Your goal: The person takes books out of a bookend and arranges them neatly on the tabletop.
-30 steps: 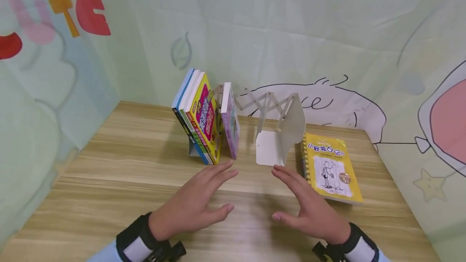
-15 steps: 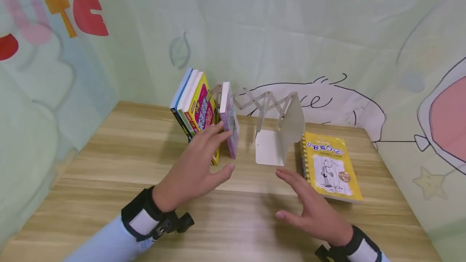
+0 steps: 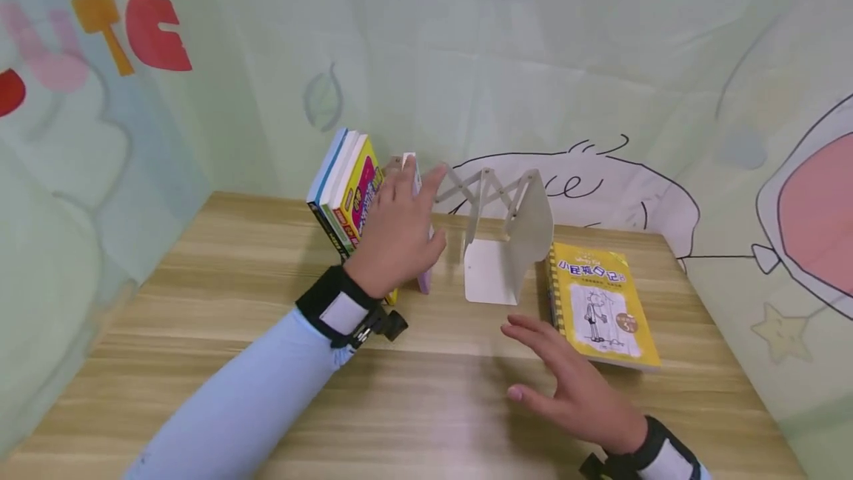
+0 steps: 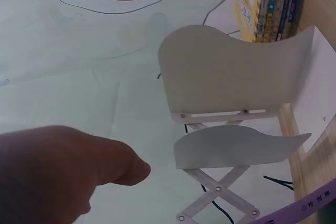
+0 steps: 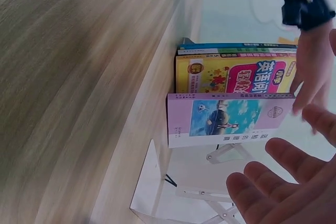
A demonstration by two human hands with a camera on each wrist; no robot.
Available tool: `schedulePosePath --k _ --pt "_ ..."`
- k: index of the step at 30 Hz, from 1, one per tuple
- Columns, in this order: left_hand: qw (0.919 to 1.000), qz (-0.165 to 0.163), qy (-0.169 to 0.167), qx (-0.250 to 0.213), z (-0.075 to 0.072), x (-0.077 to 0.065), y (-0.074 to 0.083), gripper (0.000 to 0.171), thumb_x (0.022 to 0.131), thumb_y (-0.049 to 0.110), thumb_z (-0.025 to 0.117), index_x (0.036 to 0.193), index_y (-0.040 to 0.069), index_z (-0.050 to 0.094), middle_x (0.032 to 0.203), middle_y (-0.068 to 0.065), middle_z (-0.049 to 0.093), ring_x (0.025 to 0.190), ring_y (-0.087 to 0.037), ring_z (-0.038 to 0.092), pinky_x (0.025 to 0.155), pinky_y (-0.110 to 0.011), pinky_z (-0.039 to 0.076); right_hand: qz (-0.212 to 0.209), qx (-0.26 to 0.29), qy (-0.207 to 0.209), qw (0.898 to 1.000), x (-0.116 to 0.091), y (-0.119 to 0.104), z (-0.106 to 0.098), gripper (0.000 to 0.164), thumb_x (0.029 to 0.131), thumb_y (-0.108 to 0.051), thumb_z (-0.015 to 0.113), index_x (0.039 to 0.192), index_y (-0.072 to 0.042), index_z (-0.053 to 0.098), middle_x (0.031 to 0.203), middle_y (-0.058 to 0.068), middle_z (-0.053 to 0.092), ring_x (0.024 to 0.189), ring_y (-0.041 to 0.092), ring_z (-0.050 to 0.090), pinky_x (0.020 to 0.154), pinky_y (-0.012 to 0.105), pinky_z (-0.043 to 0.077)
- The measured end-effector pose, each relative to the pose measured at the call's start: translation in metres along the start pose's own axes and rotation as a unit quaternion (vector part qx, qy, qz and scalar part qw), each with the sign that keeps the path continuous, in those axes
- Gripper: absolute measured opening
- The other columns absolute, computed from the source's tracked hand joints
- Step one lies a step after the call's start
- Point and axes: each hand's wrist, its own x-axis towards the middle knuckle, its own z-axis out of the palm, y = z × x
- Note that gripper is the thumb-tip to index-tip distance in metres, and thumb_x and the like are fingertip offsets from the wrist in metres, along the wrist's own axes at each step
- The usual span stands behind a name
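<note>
My left hand (image 3: 396, 232) is at the upper part of a purple book (image 5: 226, 119), with its fingers extended. It hides most of that book in the head view, and I cannot tell whether the fingertips touch it. The purple book stands upright in an extendable white metal bookend (image 3: 533, 217). Left of it, a yellow book (image 5: 205, 74) and other thin books lean together. My right hand (image 3: 573, 384) hovers above the table, fingers loosely extended and holding nothing. It is nearest to the yellow cartoon-cover book (image 3: 606, 310) lying flat.
The bookend's scissor arms (image 4: 218, 188) span between its plates along the back. Several books are stacked under the flat yellow one, their spines (image 4: 275, 9) showing in the left wrist view. A printed cloth backdrop (image 3: 426, 58) rises behind the wooden table (image 3: 200, 361).
My left hand has moved forward and up from above the front of the table to the purple book's upper part. The right hand has stayed nearly in place.
</note>
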Motion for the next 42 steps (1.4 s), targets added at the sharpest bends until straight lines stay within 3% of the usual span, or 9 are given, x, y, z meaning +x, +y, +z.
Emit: schedulePosePath --k 6,9,12,17,23,30,33,38,42 --pt "0.9932 -0.054 0.039 0.096 0.013 0.028 -0.014 0.075 0.091 0.037 0.062 0.156 0.009 0.033 0.159 -0.031 0.027 0.144 -0.05 0.031 0.118 -0.058 0.03 0.003 0.002 -0.006 1.0 0.0 0.0 0.003 0.064 0.093 -0.034 0.072 0.149 -0.029 0.044 0.155 0.001 0.041 0.14 0.02 0.043 0.11 0.038 0.043" --pt "0.9914 -0.066 0.023 0.111 0.017 0.034 -0.021 0.072 0.093 0.034 0.061 0.154 0.007 0.035 0.157 -0.03 0.031 0.143 -0.047 0.035 0.117 -0.054 0.034 0.004 0.01 -0.003 1.0 -0.002 0.0 0.006 0.062 0.092 -0.029 0.073 0.148 -0.027 0.046 0.154 0.002 0.044 0.14 0.02 0.043 0.113 0.031 0.039" --pt "0.9928 -0.057 -0.009 0.105 0.019 0.035 -0.023 0.069 0.091 0.024 0.065 0.152 0.006 0.039 0.157 -0.03 0.032 0.141 -0.043 0.04 0.11 -0.052 0.044 0.005 0.018 -0.003 1.0 -0.003 0.0 0.008 0.062 0.092 -0.025 0.073 0.147 -0.027 0.046 0.153 0.002 0.044 0.14 0.02 0.044 0.114 0.031 0.039" --pt "0.9929 -0.032 -0.043 0.106 0.021 0.035 -0.017 0.07 0.088 0.013 0.071 0.152 0.008 0.041 0.159 -0.031 0.025 0.131 -0.043 0.053 0.083 -0.045 0.061 0.009 0.022 -0.005 1.0 -0.002 0.0 0.008 0.061 0.092 -0.024 0.073 0.147 -0.027 0.046 0.152 0.002 0.045 0.139 0.02 0.044 0.113 0.036 0.041" --pt "0.9908 -0.006 -0.038 0.129 0.021 0.031 -0.008 0.059 0.093 0.012 0.067 0.148 0.008 0.047 0.159 -0.031 0.026 0.137 -0.048 0.044 0.084 -0.05 0.059 0.012 0.037 -0.008 0.999 -0.001 0.0 0.01 0.058 0.094 -0.026 0.072 0.146 -0.029 0.047 0.152 -0.002 0.044 0.139 0.018 0.045 0.113 0.034 0.041" --pt "0.9903 0.029 -0.025 0.134 0.021 0.022 0.001 0.046 0.097 0.012 0.061 0.143 0.01 0.055 0.16 -0.029 0.026 0.107 -0.033 0.068 0.072 -0.036 0.062 0.004 0.044 0.002 0.999 -0.002 0.001 0.012 0.059 0.091 -0.023 0.074 0.144 -0.029 0.049 0.151 -0.003 0.045 0.139 0.017 0.045 0.113 0.028 0.038" --pt "0.9892 0.044 -0.016 0.139 0.023 0.02 0.004 0.043 0.099 0.012 0.059 0.142 0.011 0.057 0.16 -0.029 0.026 0.1 -0.03 0.07 0.066 -0.034 0.061 0.003 0.043 0.003 0.999 -0.003 0.002 0.011 0.059 0.091 -0.022 0.074 0.144 -0.029 0.049 0.151 -0.003 0.046 0.138 0.017 0.046 0.114 0.023 0.036" --pt "0.9896 0.042 -0.019 0.136 0.025 0.017 0.008 0.042 0.099 0.012 0.059 0.141 0.013 0.058 0.162 -0.026 0.022 0.068 -0.019 0.064 0.046 -0.026 0.05 0.004 0.026 0.005 1.0 -0.005 0.004 0.01 0.057 0.092 -0.023 0.074 0.143 -0.029 0.05 0.15 -0.003 0.046 0.137 0.018 0.047 0.113 0.024 0.036" --pt "0.9892 0.049 -0.032 0.134 0.026 0.013 0.012 0.044 0.097 0.013 0.063 0.14 0.012 0.057 0.165 -0.024 0.018 0.063 -0.017 0.06 0.044 -0.025 0.05 0.013 0.024 0.007 1.0 -0.006 0.005 0.01 0.057 0.092 -0.023 0.074 0.142 -0.033 0.05 0.15 -0.007 0.045 0.136 0.017 0.048 0.111 0.027 0.041"
